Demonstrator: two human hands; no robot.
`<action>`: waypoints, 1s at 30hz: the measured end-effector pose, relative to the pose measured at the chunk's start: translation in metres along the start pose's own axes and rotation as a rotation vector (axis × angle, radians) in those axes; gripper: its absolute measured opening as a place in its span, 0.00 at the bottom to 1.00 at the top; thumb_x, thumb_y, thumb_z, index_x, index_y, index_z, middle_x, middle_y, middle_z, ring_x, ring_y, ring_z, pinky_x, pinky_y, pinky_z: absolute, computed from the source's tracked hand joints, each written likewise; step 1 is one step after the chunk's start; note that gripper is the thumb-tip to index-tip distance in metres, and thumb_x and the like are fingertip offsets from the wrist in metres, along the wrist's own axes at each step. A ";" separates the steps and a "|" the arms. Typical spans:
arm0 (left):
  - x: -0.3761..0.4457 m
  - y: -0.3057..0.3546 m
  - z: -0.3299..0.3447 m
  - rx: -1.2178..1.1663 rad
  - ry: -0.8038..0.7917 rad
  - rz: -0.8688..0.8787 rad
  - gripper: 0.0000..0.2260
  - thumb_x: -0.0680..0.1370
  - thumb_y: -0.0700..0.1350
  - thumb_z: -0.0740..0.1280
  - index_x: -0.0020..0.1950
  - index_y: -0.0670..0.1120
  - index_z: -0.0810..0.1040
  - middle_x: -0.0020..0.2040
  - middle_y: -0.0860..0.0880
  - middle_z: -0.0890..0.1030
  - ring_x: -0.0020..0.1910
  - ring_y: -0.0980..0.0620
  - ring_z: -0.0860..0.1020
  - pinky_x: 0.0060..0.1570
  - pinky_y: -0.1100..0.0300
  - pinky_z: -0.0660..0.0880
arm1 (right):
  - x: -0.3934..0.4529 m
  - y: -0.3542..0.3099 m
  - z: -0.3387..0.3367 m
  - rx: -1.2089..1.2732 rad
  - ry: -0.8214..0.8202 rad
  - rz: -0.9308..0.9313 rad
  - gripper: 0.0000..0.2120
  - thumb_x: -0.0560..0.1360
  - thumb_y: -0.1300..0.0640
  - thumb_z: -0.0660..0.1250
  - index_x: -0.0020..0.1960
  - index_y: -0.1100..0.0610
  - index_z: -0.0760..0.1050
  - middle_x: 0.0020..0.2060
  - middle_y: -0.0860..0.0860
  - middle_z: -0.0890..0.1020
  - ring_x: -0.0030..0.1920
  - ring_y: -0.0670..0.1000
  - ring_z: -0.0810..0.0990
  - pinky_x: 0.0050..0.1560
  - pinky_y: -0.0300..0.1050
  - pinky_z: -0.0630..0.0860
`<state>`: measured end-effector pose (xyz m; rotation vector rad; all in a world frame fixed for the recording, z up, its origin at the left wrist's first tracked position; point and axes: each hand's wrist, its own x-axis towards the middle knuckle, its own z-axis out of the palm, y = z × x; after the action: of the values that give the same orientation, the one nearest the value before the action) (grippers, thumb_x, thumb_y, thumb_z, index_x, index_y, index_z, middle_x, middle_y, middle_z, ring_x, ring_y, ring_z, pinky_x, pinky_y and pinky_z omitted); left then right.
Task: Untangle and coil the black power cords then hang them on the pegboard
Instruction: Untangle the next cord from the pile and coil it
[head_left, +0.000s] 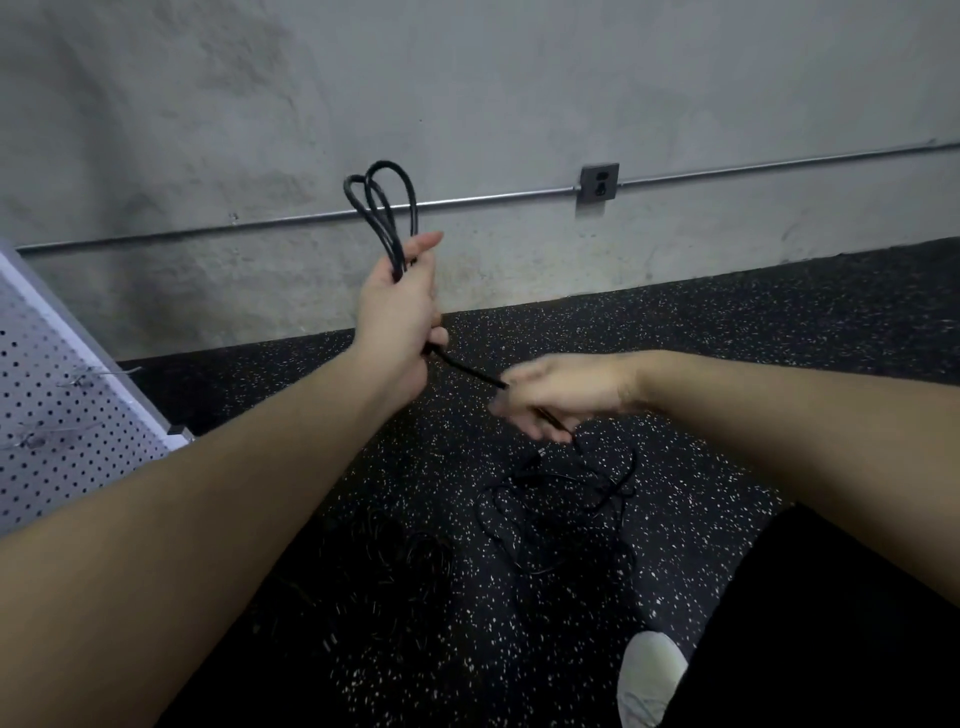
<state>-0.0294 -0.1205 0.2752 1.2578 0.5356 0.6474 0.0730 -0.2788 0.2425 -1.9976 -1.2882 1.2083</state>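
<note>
White perforated steel fills the left edge of the frame: the pegboard (57, 415), tilted, with wire hooks (98, 375) standing out from it, none carrying a cord yet.

Right of it, at centre frame, the left hand (400, 322) is raised in front of the grey wall. Its fingers (423, 244) are curled round a bundle of loops, the coil (382, 208), which rises above the fist toward the upper middle of the frame; a few loops show, gathered at the palm.

From the bottom of that fist the black power cord (467, 370) runs straight, taut-looking, down and to the right, its long axis slanting toward the right hand (561, 397). That hand sits lower and just right of centre, blurred, so the exact grip is hard to read; the cord seems to pass through its loosely curled fingers and come out below them. The two hands are near each other, the left higher.

Below the right hand, in the lower middle of the frame, the loose remainder (561, 499) lies in slack tangles on the speckled black floor (727, 364). A second dark heap (405, 551) lies left of it, barely distinguishable.

By my reading, the next loop depends on the right hand carrying the straight run up and left to the left fist, which is the hand nearer the pegboard for hanging.
</note>
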 end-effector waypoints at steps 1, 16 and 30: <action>0.002 0.000 -0.004 0.068 0.033 0.027 0.08 0.84 0.46 0.65 0.58 0.56 0.82 0.32 0.55 0.69 0.26 0.58 0.63 0.23 0.63 0.64 | -0.004 0.007 -0.003 -0.158 -0.005 0.054 0.17 0.82 0.43 0.62 0.42 0.54 0.75 0.34 0.51 0.80 0.35 0.48 0.79 0.51 0.48 0.75; -0.016 -0.007 -0.019 0.834 -0.462 0.017 0.22 0.71 0.66 0.72 0.58 0.54 0.82 0.44 0.58 0.80 0.40 0.61 0.76 0.41 0.64 0.71 | -0.006 -0.019 -0.017 0.160 0.765 -0.182 0.17 0.74 0.45 0.75 0.36 0.53 0.73 0.28 0.53 0.76 0.26 0.51 0.74 0.29 0.43 0.70; -0.019 -0.018 -0.032 0.656 -0.637 -0.112 0.16 0.84 0.57 0.60 0.44 0.47 0.69 0.31 0.53 0.71 0.28 0.55 0.68 0.29 0.61 0.66 | -0.009 -0.012 -0.033 0.264 0.916 -0.306 0.17 0.73 0.45 0.77 0.45 0.55 0.76 0.30 0.50 0.74 0.30 0.51 0.70 0.32 0.46 0.68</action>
<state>-0.0622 -0.1156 0.2505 1.9279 0.2784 -0.0671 0.0939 -0.2794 0.2716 -1.7222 -0.8437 0.2150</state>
